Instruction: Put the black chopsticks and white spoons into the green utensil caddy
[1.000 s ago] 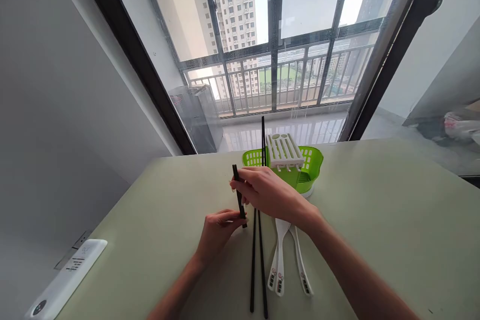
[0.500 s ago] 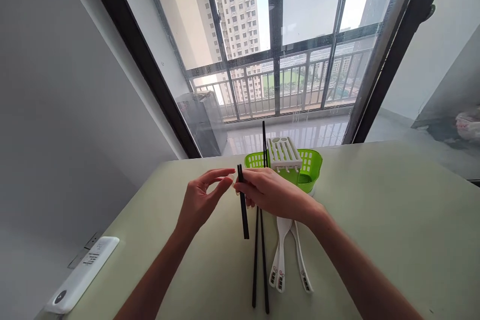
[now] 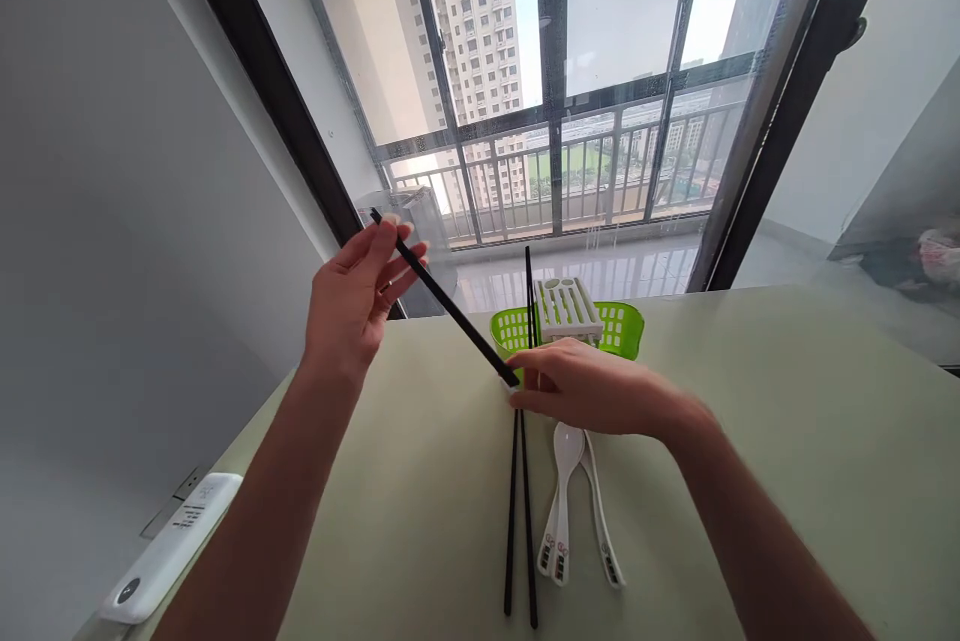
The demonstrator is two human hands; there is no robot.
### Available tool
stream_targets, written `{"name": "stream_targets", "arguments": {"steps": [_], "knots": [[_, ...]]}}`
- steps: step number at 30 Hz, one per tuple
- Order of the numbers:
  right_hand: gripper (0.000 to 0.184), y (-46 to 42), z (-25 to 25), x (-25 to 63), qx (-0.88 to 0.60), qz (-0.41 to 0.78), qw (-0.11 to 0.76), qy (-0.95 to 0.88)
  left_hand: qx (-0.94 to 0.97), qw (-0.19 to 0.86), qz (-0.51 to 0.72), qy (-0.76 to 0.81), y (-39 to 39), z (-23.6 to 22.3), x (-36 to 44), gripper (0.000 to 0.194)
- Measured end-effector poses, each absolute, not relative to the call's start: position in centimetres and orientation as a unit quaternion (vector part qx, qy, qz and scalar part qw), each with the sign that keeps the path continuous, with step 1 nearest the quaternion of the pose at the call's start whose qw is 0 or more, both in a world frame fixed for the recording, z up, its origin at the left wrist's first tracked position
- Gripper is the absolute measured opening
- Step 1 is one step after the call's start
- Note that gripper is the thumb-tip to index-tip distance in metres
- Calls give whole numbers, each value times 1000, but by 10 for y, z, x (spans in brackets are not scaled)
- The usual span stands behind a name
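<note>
Black chopsticks (image 3: 448, 305), lying close together, slant through the air between my two hands. My left hand (image 3: 341, 296) pinches their upper end between thumb and fingers, high on the left. At the lower end, my right hand (image 3: 607, 386) has its thumb and fingertips closed about the tips. Below it, two more black chopsticks (image 3: 511, 521) lie on the table, their far ends passing under the hand. Several white spoons (image 3: 568, 446) lie close by on the right, handles toward me. Behind the right hand stands a green basket (image 3: 626, 326), partly hidden.
A white slotted rack (image 3: 571, 306) sits at the basket, with thin black sticks (image 3: 528, 271) rising beside it. On the left edge of the pale green table (image 3: 772, 441) lies a long white device (image 3: 176, 541). Glass doors and a balcony are beyond the far edge.
My left hand has gone up and left and closed on the chopsticks' upper end. They have swung from near upright to a long slant. My right hand has shifted slightly right, to their lower end.
</note>
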State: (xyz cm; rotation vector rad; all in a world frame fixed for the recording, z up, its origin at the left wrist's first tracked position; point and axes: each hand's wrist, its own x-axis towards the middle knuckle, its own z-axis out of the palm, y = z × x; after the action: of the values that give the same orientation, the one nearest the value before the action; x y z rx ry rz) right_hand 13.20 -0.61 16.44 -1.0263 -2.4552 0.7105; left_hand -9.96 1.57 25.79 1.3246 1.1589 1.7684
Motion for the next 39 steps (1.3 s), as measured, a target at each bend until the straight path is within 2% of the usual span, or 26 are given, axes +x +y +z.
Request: {"name": "stream_targets", "arguments": {"steps": [2,5,15,21,24,27,31,33,36,39], "knots": [[42,-7,166,155,-395,269,154,-865,492,287,709,415,32,267,-102,34],[57,-10,171,183,-438,265,151,-846,490,255,734,396,57,258,-97,34],[58,-28,185,185,-458,255,158,-837,551,363,635,401,126,167,-42,38],[56,-22,186,186,-447,280,147,-837,590,348,586,433,145,138,-34,46],[53,-18,182,190,-449,271,168,-835,615,331,560,445,149,134,-36,43],[49,-16,179,193,-451,265,196,-830,650,305,521,461,145,138,-43,46],[44,-17,178,195,-456,264,205,-825,670,164,501,522,122,139,-67,50],[45,-18,178,195,-461,259,203,-824,645,129,505,558,104,131,-85,48],[47,-19,180,194,-462,249,191,-829,621,192,442,618,73,112,-113,49],[49,-21,179,188,-461,241,175,-836,664,245,305,637,38,93,-125,42]]}}
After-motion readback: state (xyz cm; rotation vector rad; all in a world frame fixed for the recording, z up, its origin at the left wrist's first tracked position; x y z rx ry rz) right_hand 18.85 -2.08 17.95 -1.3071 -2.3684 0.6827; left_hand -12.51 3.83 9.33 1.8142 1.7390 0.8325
